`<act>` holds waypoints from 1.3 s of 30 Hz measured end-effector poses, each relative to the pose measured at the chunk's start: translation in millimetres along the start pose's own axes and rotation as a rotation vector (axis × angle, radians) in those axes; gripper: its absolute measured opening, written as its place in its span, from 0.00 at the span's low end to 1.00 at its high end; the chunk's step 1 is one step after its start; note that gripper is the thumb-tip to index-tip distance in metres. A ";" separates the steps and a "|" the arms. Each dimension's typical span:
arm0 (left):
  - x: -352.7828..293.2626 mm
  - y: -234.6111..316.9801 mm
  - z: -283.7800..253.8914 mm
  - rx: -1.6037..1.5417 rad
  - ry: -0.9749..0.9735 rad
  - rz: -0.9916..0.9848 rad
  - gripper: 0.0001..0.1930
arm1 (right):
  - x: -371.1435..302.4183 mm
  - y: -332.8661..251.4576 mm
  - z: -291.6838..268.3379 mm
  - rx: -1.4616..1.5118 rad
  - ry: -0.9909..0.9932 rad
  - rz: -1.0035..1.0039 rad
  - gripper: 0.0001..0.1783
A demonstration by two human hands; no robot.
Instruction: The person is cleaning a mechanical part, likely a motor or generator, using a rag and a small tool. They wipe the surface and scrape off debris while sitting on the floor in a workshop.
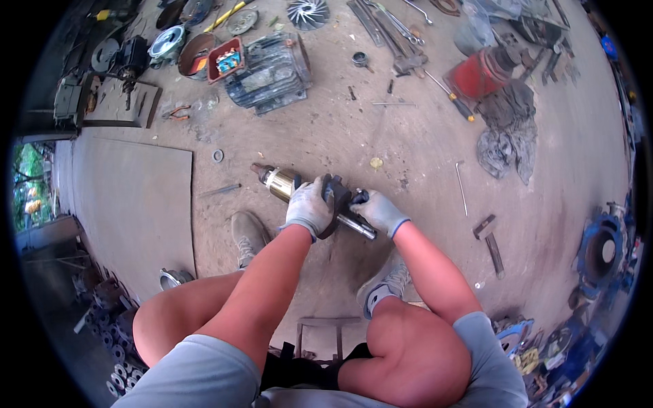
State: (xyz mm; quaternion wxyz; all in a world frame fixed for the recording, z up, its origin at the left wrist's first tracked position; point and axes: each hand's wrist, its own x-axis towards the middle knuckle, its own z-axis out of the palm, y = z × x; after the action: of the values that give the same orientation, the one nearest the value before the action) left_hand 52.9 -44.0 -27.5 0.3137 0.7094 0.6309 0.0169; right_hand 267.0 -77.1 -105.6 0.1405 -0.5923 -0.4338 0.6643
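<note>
Dusty ground below — both gloved hands' fingers (314, 190) clench the motor rotor (299, 192), left hand (309, 206) mid-shaft, right hand (378, 211) by its end.

Grey-gloved hands (309, 206), grey shorts (197, 374)

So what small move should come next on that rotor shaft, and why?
Probably keep the left hand steadying the rotor shaft while the right hand eases the dark part toward the bare end: both gloved hands already grip there, and it lies loose on the floor.

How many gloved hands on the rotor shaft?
2: the left hand grips the rotor shaft at its dark collar; the right hand holds the bare steel end nearest the person. No other hands visible.
</note>
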 end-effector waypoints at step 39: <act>-2.7 1.8 -2.4 -0.004 -0.017 -0.019 0.23 | -17.7 -18.9 -0.3 0.288 -0.061 -0.035 0.07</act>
State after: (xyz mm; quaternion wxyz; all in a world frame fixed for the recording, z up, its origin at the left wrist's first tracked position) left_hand 53.0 -45.5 -23.8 0.3208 0.7029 0.6348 0.0092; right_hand 265.6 -78.4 -79.7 0.2225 -0.5379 -0.3484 0.7347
